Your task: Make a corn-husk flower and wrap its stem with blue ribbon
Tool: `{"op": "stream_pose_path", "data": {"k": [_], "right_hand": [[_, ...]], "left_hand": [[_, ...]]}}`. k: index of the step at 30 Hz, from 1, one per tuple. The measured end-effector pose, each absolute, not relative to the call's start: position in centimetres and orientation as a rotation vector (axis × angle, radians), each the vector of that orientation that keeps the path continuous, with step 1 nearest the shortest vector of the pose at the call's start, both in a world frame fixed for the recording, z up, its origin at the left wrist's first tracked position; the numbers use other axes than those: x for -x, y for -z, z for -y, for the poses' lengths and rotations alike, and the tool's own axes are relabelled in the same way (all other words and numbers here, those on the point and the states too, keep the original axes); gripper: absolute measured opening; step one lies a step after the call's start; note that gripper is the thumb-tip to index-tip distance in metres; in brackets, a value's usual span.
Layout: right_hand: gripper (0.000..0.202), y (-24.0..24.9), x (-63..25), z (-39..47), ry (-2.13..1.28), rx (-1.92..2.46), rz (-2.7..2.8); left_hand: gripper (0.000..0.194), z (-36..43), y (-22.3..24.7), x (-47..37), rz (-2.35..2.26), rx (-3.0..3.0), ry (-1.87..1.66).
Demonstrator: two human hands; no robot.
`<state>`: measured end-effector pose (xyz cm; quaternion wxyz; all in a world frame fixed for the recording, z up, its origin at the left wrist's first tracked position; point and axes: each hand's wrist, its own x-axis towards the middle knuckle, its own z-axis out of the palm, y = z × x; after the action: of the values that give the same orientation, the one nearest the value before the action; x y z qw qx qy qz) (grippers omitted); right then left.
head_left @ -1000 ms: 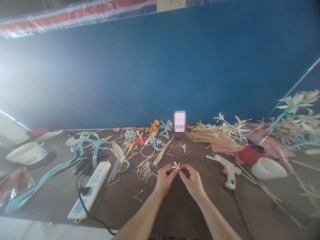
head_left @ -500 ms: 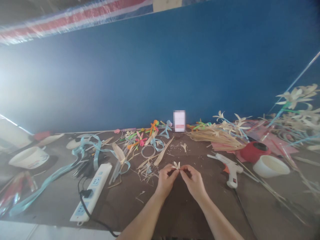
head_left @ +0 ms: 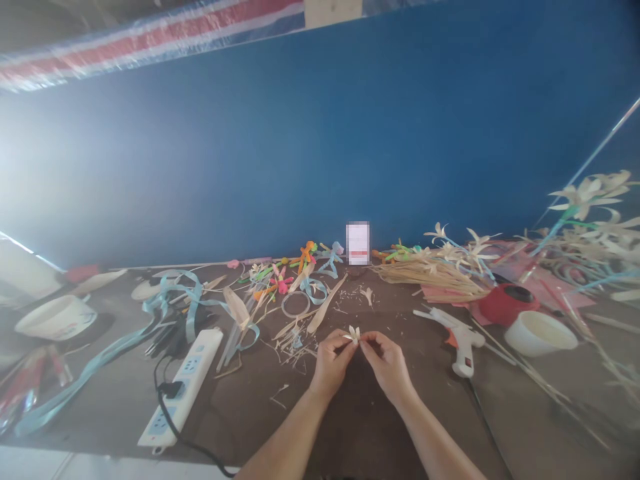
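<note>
A small cream flower [head_left: 355, 332] with narrow pointed petals is pinched between my two hands over the dark table. My left hand [head_left: 331, 360] grips it from the left with thumb and forefinger. From the right, the fingertips of my right hand [head_left: 384, 360] close on its other side. The flower's base is hidden behind my fingers. Just beyond the hands lies another small pale flower piece [head_left: 369, 295] among tiny scraps. A dry husk strip [head_left: 327, 305] lies beyond my left hand.
Right of my hands are a white glue gun [head_left: 461, 340] with its cord, a white cup [head_left: 541, 332] and a red object [head_left: 509, 303]. Pale flowers on stems [head_left: 583, 200] stand far right. On the left lie a power strip [head_left: 183, 390], blue ribbon [head_left: 95, 367] and a white bowl [head_left: 57, 318].
The flower has turned slightly between my fingertips, and its petals look more upright and closer together. Both hands stay in nearly the same place.
</note>
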<state>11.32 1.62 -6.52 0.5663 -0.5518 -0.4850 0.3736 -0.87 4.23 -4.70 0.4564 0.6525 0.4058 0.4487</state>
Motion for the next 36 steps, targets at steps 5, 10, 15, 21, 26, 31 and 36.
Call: {"op": "stream_pose_path", "data": {"k": [5,10,15,21,26,31,36], "right_hand": [[0.019,6.6,-11.4,-1.6,-0.938,1.295,1.120],[0.022,6.7,-11.3,-1.6,-0.930,1.305,1.108],[0.024,7.0,-11.3,-1.7,-0.893,1.345,1.122],[0.020,6.5,-11.2,-1.5,-0.810,1.372,1.181],[0.018,5.9,-11.2,-1.3,-0.730,1.375,1.217],[0.017,5.9,-11.4,-1.3,-0.596,1.381,1.318],[0.014,5.9,-11.5,-1.1,-0.503,1.382,1.444]], "left_hand": [[0.022,-4.2,4.6,0.9,-0.997,-1.625,-1.109],[0.021,-4.2,4.9,0.9,-1.006,-1.640,-1.109],[0.019,-4.3,4.9,1.0,-0.993,-1.662,-1.103],[0.022,-4.3,4.8,1.0,-0.982,-1.669,-1.114],[0.022,-4.3,5.0,1.0,-0.996,-1.675,-1.129],[0.022,-4.3,5.2,0.9,-1.016,-1.691,-1.101],[0.020,-4.2,5.2,1.0,-1.021,-1.697,-1.078]]}}
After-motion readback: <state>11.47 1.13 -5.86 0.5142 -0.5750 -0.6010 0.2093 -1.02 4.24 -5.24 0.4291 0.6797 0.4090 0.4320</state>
